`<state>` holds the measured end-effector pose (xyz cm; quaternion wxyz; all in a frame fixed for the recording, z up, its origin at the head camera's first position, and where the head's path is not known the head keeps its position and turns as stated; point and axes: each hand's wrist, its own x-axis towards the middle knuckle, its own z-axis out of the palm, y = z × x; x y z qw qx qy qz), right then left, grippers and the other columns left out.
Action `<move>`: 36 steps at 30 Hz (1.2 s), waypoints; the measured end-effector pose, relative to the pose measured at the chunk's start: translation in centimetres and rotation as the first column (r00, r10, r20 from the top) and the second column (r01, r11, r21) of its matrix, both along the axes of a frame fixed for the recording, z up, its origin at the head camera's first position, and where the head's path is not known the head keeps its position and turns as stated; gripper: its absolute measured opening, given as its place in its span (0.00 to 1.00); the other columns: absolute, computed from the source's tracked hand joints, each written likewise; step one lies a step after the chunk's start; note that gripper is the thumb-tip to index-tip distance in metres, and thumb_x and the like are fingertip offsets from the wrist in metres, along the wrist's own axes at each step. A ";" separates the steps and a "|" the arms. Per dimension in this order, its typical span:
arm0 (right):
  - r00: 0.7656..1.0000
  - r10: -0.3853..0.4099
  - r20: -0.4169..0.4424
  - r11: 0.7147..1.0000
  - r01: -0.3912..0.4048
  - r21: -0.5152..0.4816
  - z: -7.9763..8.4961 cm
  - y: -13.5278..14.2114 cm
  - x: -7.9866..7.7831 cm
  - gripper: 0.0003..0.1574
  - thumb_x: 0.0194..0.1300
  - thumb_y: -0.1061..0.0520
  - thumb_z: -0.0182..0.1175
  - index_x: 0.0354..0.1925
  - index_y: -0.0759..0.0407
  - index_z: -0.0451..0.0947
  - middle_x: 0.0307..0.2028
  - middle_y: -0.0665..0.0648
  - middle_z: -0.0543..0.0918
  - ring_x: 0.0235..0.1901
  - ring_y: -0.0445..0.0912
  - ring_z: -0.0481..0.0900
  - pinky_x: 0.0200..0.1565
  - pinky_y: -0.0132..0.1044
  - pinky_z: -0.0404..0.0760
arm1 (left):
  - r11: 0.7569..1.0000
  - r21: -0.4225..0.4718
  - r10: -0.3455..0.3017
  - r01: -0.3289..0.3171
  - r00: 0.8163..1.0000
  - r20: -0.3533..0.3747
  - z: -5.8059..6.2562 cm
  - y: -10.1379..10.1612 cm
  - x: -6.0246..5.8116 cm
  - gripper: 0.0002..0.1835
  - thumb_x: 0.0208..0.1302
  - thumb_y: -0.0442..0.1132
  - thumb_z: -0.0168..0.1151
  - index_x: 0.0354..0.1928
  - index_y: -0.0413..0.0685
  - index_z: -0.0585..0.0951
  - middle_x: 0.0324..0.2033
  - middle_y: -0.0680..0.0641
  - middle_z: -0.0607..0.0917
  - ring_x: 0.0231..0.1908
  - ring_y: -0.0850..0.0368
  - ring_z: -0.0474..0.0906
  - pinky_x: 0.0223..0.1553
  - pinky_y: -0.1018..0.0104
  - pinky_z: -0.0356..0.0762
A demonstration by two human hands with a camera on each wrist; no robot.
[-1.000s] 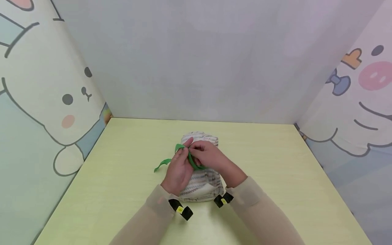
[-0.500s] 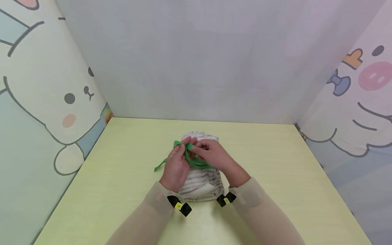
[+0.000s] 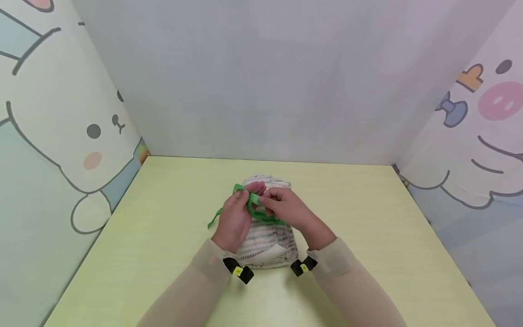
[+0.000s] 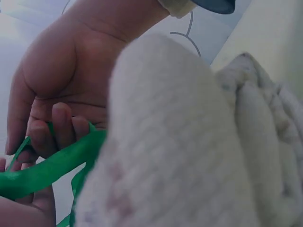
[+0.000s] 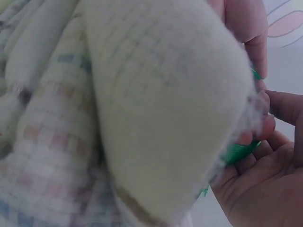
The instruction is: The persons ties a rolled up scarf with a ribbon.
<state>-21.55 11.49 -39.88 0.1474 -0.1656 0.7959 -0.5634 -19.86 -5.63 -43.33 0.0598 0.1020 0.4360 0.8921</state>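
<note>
A soft, folded cloth bundle [image 3: 259, 245], off-white with rows of coloured pattern, lies mid-table in the head view. Across its upper part runs a green ribbon [image 3: 267, 219], with a loop near the fingers and a tail hanging to the left. My left hand [image 3: 232, 222] pinches the ribbon between thumb and fingers, its other fingers extended. Close beside it, my right hand [image 3: 290, 208] pinches another part of the ribbon with thumb and forefinger. Blurred cloth [image 4: 170, 132] fills much of the left wrist view, and similar cloth [image 5: 165, 94] partly hides the hands in the right wrist view.
The pale yellow table [image 3: 171, 195] meets a plain grey wall [image 3: 261, 81] at the back. Cartoon-printed side walls stand on the left [image 3: 45, 150] and right [image 3: 474, 150]. A black wrist strap [image 3: 238, 270] sits on the left sleeve, another black strap [image 3: 304, 267] on the right.
The right fingers have shifted slightly and now pinch a short stretch of ribbon beside the left hand. The ribbon loop has changed shape, and its left tail has drawn in. The bundle stays in place.
</note>
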 end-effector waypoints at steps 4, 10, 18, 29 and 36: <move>1.000 0.024 -0.003 1.000 -0.024 -0.010 -0.2 0.2 0.0 0.18 0.79 0.51 0.57 0.36 0.64 0.78 0.23 0.55 0.76 0.23 0.48 0.70 0.29 0.39 0.73 | 0.983 -0.180 0.047 -0.046 0.999 0.002 0.3 -0.4 -0.4 0.22 0.86 0.43 0.41 0.61 0.32 0.76 0.60 0.37 0.78 0.62 0.45 0.76 0.63 0.59 0.75; 1.000 0.005 -0.020 1.000 -0.005 -0.011 -0.9 0.2 -0.1 0.20 0.80 0.50 0.56 0.35 0.64 0.77 0.23 0.55 0.77 0.23 0.48 0.71 0.30 0.39 0.75 | 0.932 -0.350 0.097 -0.095 0.995 -0.013 0.5 -0.8 -0.9 0.21 0.85 0.45 0.44 0.56 0.34 0.78 0.50 0.41 0.81 0.43 0.50 0.79 0.45 0.64 0.81; 1.000 -0.027 0.009 0.999 0.027 -0.044 -1.5 0.1 0.1 0.19 0.80 0.51 0.55 0.34 0.62 0.77 0.25 0.55 0.77 0.25 0.49 0.73 0.32 0.38 0.76 | 0.964 -0.255 0.091 -0.082 0.996 0.023 0.4 -0.8 -1.6 0.23 0.85 0.45 0.42 0.58 0.28 0.73 0.46 0.42 0.80 0.47 0.51 0.77 0.51 0.66 0.79; 0.998 -0.046 0.036 0.990 0.050 -0.133 -2.3 0.7 0.1 0.21 0.80 0.50 0.55 0.35 0.65 0.74 0.25 0.56 0.74 0.26 0.49 0.72 0.32 0.38 0.75 | 0.888 -0.459 0.009 -0.027 0.999 -0.041 0.4 -1.2 -2.0 0.23 0.84 0.48 0.46 0.56 0.34 0.79 0.46 0.41 0.82 0.22 0.58 0.64 0.26 0.70 0.66; 0.998 -0.022 -0.058 0.991 0.014 -0.134 -2.5 1.1 0.3 0.11 0.74 0.57 0.64 0.35 0.61 0.74 0.23 0.53 0.71 0.24 0.47 0.68 0.29 0.35 0.71 | 0.691 -0.719 0.016 -0.079 0.995 -0.094 0.8 -1.3 -2.0 0.18 0.82 0.48 0.50 0.42 0.47 0.86 0.39 0.50 0.84 0.27 0.58 0.70 0.29 0.65 0.70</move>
